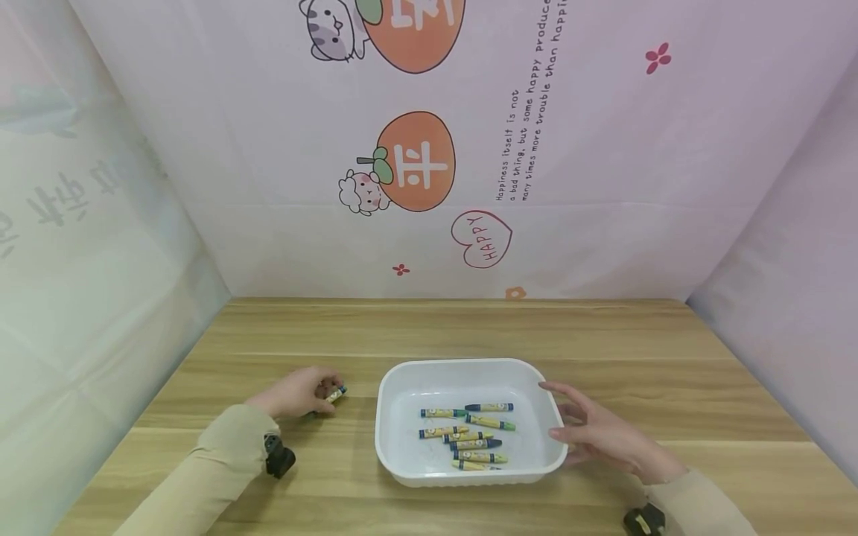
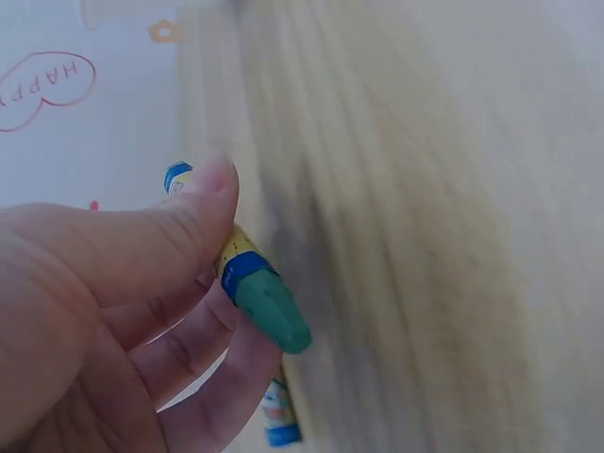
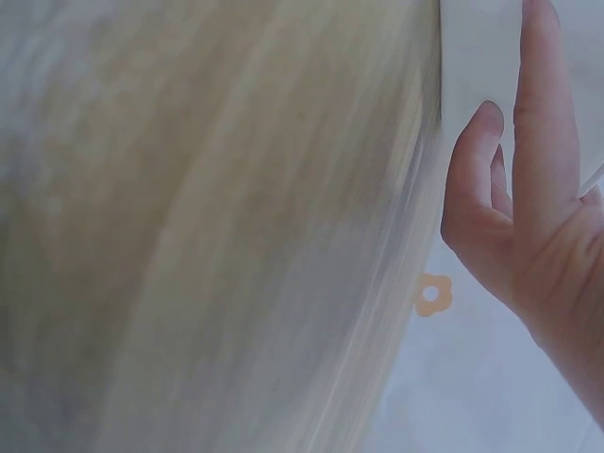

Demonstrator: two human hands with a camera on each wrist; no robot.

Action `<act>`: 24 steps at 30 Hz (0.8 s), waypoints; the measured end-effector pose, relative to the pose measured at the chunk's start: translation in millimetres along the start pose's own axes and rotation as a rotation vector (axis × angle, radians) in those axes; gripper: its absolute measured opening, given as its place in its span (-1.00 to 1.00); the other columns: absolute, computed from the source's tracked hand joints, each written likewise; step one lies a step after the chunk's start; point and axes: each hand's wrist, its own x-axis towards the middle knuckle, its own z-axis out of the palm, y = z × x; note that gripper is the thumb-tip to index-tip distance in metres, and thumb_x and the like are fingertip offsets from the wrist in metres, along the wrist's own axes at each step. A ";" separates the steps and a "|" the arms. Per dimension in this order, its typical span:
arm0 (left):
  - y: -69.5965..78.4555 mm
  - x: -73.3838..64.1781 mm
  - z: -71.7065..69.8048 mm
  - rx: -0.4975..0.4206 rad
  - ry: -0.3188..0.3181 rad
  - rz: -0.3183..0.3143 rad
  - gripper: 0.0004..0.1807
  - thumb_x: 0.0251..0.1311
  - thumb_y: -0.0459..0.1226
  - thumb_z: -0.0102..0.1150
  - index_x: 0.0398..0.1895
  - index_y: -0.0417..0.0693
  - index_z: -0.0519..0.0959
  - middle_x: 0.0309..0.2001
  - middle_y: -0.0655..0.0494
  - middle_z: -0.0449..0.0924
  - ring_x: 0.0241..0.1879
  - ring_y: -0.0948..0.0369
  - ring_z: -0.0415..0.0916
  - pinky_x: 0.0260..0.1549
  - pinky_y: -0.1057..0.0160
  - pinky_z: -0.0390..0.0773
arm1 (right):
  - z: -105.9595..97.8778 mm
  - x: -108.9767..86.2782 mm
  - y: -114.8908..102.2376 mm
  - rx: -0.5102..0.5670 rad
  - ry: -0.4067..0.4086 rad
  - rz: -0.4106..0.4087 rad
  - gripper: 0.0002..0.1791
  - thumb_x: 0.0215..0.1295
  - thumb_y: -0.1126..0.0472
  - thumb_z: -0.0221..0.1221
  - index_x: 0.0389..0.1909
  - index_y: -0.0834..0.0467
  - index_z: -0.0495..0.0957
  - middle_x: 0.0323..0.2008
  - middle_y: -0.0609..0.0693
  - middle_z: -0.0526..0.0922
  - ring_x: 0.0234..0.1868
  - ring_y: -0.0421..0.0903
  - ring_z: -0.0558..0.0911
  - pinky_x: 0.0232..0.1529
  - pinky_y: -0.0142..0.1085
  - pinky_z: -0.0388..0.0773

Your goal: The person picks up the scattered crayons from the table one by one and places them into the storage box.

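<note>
My left hand is just above the table, left of the tray, and pinches a green crayon between thumb and fingers. The crayon has a yellow wrapper with blue bands, and its green tip points down in the left wrist view. Below those fingers shows the blue-banded end of a second crayon, the rest of it hidden. My right hand holds the right side of a white plastic tray, thumb over the rim and other fingers along the outer wall. Several crayons in yellow wrappers lie inside the tray.
The wood-grain table meets a printed white cloth at its back edge. More pale cloth hangs at the left and right sides. A black wrist camera is strapped on the left sleeve, another on the right.
</note>
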 end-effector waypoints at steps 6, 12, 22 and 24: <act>13.7 6.2 -2.4 -0.013 0.002 0.009 -0.69 0.07 -0.37 0.30 -0.09 -0.17 0.56 -0.31 0.15 0.54 -0.30 0.27 0.45 -0.32 0.28 0.51 | -0.5 0.6 1.0 0.010 0.001 0.006 -0.08 0.28 0.35 0.12 0.44 0.18 -0.32 0.24 0.63 -0.14 -0.02 0.09 0.59 -0.11 0.12 0.56; 39.1 12.8 -9.7 -0.020 0.006 0.038 -0.74 0.12 -0.41 0.25 -0.09 -0.12 0.55 -0.31 0.14 0.53 -0.28 0.24 0.47 -0.32 0.28 0.52 | -0.7 0.7 0.9 0.009 0.002 0.006 -0.08 0.28 0.35 0.12 0.43 0.19 -0.33 0.24 0.62 -0.14 -0.02 0.09 0.59 -0.11 0.12 0.56; 99.0 37.1 -13.2 0.003 -0.016 0.095 -0.71 0.20 -0.38 0.18 0.00 -0.08 0.55 -0.19 0.10 0.59 -0.20 0.23 0.50 -0.24 0.26 0.56 | -0.4 0.1 0.1 -0.005 -0.001 0.001 -0.08 0.29 0.33 0.12 0.42 0.23 -0.34 0.23 0.61 -0.07 -0.02 0.09 0.59 -0.11 0.12 0.56; 108.0 43.0 -11.5 0.024 -0.021 0.119 -0.71 0.21 -0.38 0.17 0.02 -0.06 0.55 -0.16 0.08 0.60 -0.17 0.22 0.52 -0.19 0.24 0.56 | -0.5 0.1 0.5 -0.005 -0.001 -0.002 -0.08 0.28 0.33 0.13 0.42 0.23 -0.34 0.23 0.62 -0.08 -0.02 0.09 0.59 -0.12 0.12 0.56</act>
